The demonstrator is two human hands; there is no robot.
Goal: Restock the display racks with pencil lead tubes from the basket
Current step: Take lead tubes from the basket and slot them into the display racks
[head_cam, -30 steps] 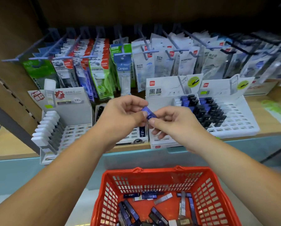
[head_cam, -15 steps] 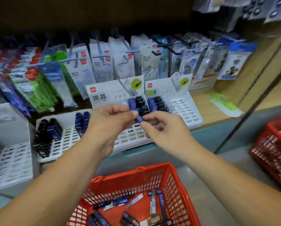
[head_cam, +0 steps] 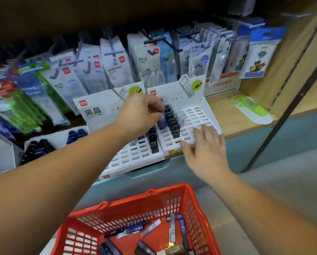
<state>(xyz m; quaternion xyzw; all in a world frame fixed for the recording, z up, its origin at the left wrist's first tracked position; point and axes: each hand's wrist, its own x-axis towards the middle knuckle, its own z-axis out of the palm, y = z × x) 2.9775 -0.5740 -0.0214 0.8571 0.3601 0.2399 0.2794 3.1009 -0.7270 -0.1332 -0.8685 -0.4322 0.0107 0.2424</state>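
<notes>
My left hand [head_cam: 141, 112] pinches a blue pencil lead tube [head_cam: 161, 120] and holds it upright over the slots of the right white display rack [head_cam: 200, 115], beside a row of black tubes [head_cam: 172, 120]. With fingers spread and nothing in it, my right hand [head_cam: 205, 150] hovers over that rack's front edge. A second white rack [head_cam: 133, 157] stands to the left with black tubes [head_cam: 153, 140] marked HB 0.5. Below, the red basket [head_cam: 172, 197] holds several loose blue, black and clear tubes [head_cam: 133, 230].
Packaged stationery [head_cam: 115, 63] hangs on hooks behind the racks. Another rack with dark blue tubes [head_cam: 41, 146] sits at the left. A green and white pack [head_cam: 251, 109] lies on the wooden shelf at the right. A dark upright post [head_cam: 282, 111] crosses the right side.
Both hands held the blue tube together before. Now my right hand has let go and dropped toward the rack's front, while my left hand carried the tube up to the right rack.
</notes>
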